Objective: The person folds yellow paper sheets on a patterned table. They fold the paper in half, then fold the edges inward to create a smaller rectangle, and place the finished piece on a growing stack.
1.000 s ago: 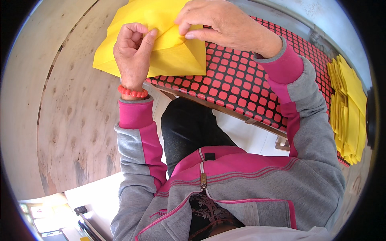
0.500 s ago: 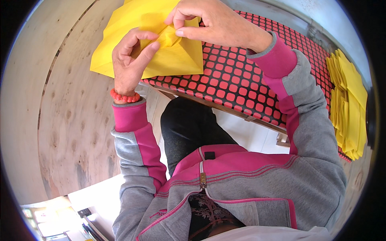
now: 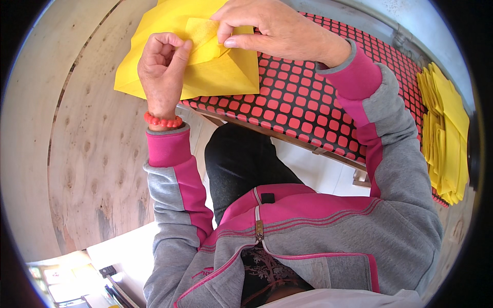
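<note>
A large yellow sheet (image 3: 226,77), of thin cloth or paper, lies over the left end of the patterned tabletop. On top of it a narrower folded yellow strip (image 3: 204,32) is held between my two hands. My left hand (image 3: 162,64), with a red bead bracelet at the wrist, is closed in a pinch at the strip's left edge. At its other end my right hand (image 3: 272,28) is closed too, thumb against fingers on the strip. The top of my right hand runs out of view.
The table (image 3: 303,102) has a black cover with red rounded squares. A stack of folded yellow pieces (image 3: 444,133) lies at its right end. To the left is a pale wooden surface (image 3: 97,143). My dark-trousered leg (image 3: 241,159) is beside the table's near edge.
My left fingers have drawn together from a wider curl into a tight pinch. The yellow strip between the hands is now spread flatter. My right hand has hardly moved.
</note>
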Tool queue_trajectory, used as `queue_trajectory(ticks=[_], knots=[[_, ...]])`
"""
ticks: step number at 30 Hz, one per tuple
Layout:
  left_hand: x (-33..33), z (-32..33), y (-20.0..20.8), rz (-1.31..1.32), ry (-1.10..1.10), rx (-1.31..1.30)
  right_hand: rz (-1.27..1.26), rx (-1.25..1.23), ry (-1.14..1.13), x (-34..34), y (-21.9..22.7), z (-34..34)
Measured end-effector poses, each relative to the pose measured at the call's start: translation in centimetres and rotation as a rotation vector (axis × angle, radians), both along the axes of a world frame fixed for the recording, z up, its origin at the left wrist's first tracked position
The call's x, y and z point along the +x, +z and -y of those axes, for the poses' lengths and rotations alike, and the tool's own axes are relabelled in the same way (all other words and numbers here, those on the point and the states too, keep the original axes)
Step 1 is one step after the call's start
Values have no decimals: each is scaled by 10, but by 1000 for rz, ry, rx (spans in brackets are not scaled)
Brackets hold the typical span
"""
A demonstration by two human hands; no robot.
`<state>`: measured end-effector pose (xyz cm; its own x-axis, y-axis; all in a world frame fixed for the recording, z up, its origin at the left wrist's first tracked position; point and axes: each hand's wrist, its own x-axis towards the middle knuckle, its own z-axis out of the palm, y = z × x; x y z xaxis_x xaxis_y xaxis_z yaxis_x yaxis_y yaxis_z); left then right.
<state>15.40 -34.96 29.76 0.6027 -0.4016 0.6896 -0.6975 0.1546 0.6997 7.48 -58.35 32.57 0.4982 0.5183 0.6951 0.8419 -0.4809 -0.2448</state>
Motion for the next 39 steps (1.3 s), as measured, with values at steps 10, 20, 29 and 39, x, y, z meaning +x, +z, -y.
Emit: queue_trajectory(ticks=[10,20,29,39], knots=[[-4,-10,5,42,-162,135,-108,101,-92,-9,0,-6],[2,-6,1,-13,1,85,-79,75,-94,-16,10,1],[3,-6,-1,36,-32,31,-68,19,-45,-7,2,-2],[-2,-13,6,120,-171,171,-109,125,-72,-4,-3,-4]])
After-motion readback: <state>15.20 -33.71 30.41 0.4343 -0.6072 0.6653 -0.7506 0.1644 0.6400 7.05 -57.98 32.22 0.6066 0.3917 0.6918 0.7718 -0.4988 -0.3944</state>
